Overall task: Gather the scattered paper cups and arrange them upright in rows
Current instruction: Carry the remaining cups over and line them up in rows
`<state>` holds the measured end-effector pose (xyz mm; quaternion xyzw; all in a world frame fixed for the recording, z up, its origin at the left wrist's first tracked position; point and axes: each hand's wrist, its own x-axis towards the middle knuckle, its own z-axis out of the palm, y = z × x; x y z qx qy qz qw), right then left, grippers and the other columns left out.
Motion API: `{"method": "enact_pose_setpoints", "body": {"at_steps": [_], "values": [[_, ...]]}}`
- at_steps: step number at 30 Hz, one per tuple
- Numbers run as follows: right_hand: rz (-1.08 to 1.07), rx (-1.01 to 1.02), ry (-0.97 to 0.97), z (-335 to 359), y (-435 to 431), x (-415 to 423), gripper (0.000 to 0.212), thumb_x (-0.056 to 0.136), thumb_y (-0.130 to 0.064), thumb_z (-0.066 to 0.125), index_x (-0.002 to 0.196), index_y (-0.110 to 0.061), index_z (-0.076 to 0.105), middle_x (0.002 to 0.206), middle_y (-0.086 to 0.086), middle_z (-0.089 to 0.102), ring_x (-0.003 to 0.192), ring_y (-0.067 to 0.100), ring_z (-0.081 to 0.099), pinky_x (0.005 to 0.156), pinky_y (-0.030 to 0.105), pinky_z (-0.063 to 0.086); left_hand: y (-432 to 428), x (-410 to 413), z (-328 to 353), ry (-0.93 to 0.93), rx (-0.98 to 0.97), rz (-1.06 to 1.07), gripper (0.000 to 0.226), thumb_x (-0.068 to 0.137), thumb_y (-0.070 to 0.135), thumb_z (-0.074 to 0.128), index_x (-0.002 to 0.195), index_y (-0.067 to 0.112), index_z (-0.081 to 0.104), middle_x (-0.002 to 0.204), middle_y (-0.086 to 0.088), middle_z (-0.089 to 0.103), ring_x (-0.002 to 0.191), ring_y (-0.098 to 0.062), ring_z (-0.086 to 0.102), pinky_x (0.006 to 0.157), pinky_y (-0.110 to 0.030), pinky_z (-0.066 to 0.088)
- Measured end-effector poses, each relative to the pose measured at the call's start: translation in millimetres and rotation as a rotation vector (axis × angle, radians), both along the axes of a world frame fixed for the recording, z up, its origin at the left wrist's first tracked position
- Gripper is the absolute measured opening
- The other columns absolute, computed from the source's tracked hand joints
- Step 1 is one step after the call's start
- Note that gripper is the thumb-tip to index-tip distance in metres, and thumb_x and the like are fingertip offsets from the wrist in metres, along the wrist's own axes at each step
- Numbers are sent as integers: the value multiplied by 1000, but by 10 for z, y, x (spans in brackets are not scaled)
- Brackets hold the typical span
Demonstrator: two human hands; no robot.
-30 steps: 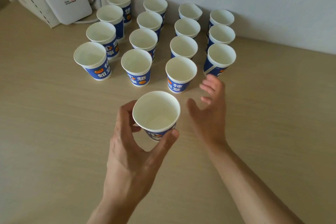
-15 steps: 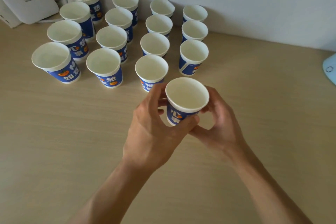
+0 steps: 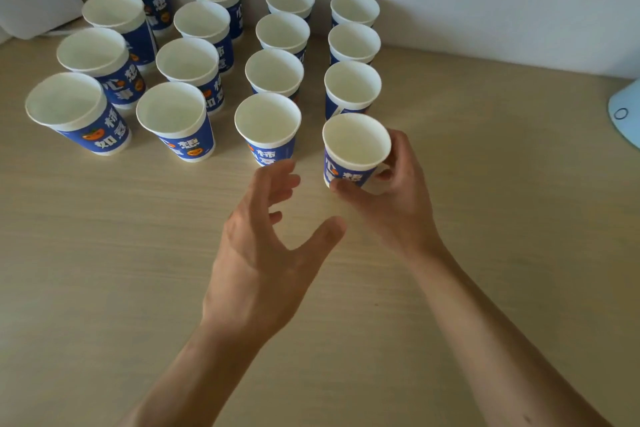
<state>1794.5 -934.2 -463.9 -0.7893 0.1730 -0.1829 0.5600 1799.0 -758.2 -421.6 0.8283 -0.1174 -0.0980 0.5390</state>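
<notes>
The right hand grasped an upright cup at the near end of the rightmost row, thumb and fingers curled round its lower wall. Whether its base touched the surface could not be told. The left hand hung released, fingers spread, just left of the cup and apart from it. Fifteen other cups stood upright in four rows reaching toward the far wall.

blue paper cups with orange fruit prints, white insides.
</notes>
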Motion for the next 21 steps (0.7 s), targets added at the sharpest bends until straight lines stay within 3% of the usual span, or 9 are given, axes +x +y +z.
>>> {"method": "enact_pose_setpoints", "body": {"at_steps": [3,6,12,16,21], "values": [[-17,10,7,-68,-5,80,61,72,-9,85,125,-19,56,113,-13,69,102,9,67,85,28,56,60,-47,-36,13,7,27,69,70,44,80,132,31,52,120,21,64,117,3,58,98,-33,52],[-32,9,4,-108,-3,129,62,72,-7,84,126,-17,55,115,-8,69,102,13,69,86,37,59,89,-68,-66,23,12,44,67,71,43,80,132,31,53,120,20,65,117,2,59,99,-36,52],[-63,-5,6,-127,-3,187,60,73,-8,83,124,-17,54,115,-7,69,100,18,70,86,42,59,112,-102,-75,33,20,51,66,70,45,78,131,34,53,118,20,66,116,-1,60,98,-38,52],[-100,-27,12,-147,10,175,63,73,-9,84,127,-18,54,116,-11,68,99,12,68,86,32,57,137,-120,-82,26,9,50,64,75,46,82,130,33,53,117,19,67,114,1,60,97,-38,52],[-114,-2,6,-121,14,120,70,72,-4,84,133,-15,50,125,-5,67,111,12,66,94,31,55,167,-160,-33,34,12,51,65,71,54,80,128,35,54,115,21,67,113,3,61,97,-36,52]]}}
